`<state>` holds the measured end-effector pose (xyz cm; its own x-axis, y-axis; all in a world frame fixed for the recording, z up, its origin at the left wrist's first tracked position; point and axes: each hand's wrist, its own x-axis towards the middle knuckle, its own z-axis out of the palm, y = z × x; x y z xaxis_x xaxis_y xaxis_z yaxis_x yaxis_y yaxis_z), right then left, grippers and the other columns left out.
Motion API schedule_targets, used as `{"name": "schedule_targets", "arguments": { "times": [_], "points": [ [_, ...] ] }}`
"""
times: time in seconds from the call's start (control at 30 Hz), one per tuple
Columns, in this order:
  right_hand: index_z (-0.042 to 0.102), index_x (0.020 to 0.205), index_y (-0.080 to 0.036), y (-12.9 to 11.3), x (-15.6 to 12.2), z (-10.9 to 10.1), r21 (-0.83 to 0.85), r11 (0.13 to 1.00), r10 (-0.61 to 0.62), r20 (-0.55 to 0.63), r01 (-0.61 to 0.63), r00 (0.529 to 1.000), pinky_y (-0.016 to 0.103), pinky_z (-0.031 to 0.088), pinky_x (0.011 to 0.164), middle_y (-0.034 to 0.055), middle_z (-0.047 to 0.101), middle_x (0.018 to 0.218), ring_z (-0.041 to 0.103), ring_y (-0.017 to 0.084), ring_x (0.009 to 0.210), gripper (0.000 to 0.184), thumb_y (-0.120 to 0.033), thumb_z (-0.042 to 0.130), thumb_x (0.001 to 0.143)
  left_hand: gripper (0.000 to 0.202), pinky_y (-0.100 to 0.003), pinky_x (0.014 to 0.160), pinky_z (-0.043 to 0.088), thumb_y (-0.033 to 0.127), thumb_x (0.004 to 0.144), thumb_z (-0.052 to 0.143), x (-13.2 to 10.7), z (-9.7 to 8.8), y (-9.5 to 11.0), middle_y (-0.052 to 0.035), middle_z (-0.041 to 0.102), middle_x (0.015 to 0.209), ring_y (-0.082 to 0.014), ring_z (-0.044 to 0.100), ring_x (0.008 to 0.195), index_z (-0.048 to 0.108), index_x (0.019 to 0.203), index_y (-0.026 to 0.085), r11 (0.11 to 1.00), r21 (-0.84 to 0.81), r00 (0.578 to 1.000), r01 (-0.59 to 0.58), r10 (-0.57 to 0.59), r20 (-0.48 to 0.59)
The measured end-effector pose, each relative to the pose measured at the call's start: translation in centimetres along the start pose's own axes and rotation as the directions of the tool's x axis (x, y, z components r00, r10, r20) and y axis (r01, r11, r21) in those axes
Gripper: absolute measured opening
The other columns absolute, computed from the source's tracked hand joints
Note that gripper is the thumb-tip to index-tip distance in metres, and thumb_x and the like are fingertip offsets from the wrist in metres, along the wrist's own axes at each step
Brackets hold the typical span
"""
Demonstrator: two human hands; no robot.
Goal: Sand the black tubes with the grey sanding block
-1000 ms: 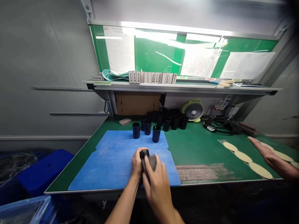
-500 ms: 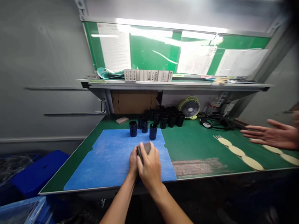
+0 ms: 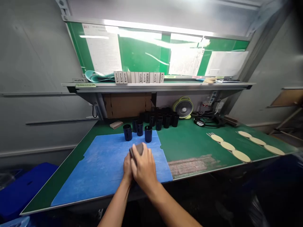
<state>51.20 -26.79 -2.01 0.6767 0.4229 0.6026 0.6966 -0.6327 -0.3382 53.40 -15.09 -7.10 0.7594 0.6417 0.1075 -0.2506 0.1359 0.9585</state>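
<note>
Over the blue mat (image 3: 99, 164), my two hands are pressed close together around a dark grey block (image 3: 140, 148). My right hand (image 3: 145, 167) grips it from the right, with the thumb and fingers along its sides. On the other side, my left hand (image 3: 127, 168) is closed against it, its fingers partly hidden behind the right hand. Whether a second dark piece lies between the palms cannot be seen. Just beyond stand glossy black open-topped cylinders, the nearest a black cup-like cylinder (image 3: 148, 134) and another cylinder (image 3: 127, 132) at the mat's far edge.
Several more black cylinders (image 3: 167, 120) crowd the back. A pinkish block (image 3: 116, 125), a green fan (image 3: 183, 107) and black straps (image 3: 208, 121) lie along the rear. Pale oval discs (image 3: 227, 146) sit in rows at right. The shelf (image 3: 199, 85) overhangs, bearing small boxes (image 3: 139, 77).
The view has swung right, so the bench appears shifted left. Another person's hand at the right has gone out of view. My hands keep their hold on the dark grey block.
</note>
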Motion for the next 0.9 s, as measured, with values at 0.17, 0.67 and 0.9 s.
{"name": "schedule_targets", "arguments": {
  "times": [0.17,0.67,0.9],
  "points": [
    [0.048,0.149,-0.034,2.8,-14.7,-1.4,0.005,0.999,-0.037,-0.023,0.038,0.999,0.046,0.057,0.087,0.0125,0.041,0.152,0.057,0.033,0.118,0.071,-0.01,0.053,0.083,0.04,-0.029,0.047,0.05,0.054,0.088,0.05,-1.3,1.4,0.6,-0.004,0.068,0.071,-0.0212,0.065,0.055,0.066,0.093,0.017,0.955,-0.232,0.978,0.185,-0.155,0.14],
    [0.029,0.16,-0.025,5.6,-13.0,-3.9,0.143,0.987,0.076,-0.012,-0.073,0.997,0.055,0.046,0.108,0.0153,0.037,0.154,0.04,0.034,0.138,0.066,-0.031,0.055,0.099,0.055,-0.029,0.043,0.048,0.067,0.087,0.05,-1.3,1.9,0.4,-0.0033,0.067,0.065,-0.0192,0.063,0.046,0.065,0.095,0.015,0.952,-0.232,0.976,0.2,-0.172,0.136],
    [0.046,0.151,-0.017,1.2,-0.6,0.6,0.029,0.999,0.014,-0.051,-0.012,0.999,0.052,0.049,0.1,0.0214,0.045,0.142,0.046,0.035,0.124,0.056,-0.03,0.055,0.098,0.039,-0.032,0.081,0.054,0.051,0.089,0.048,0.1,0.9,-0.2,-0.008,0.073,0.08,-0.0226,0.07,0.082,0.068,0.079,0.019,0.992,0.125,0.998,0.007,0.001,-0.061]
  ]
}}
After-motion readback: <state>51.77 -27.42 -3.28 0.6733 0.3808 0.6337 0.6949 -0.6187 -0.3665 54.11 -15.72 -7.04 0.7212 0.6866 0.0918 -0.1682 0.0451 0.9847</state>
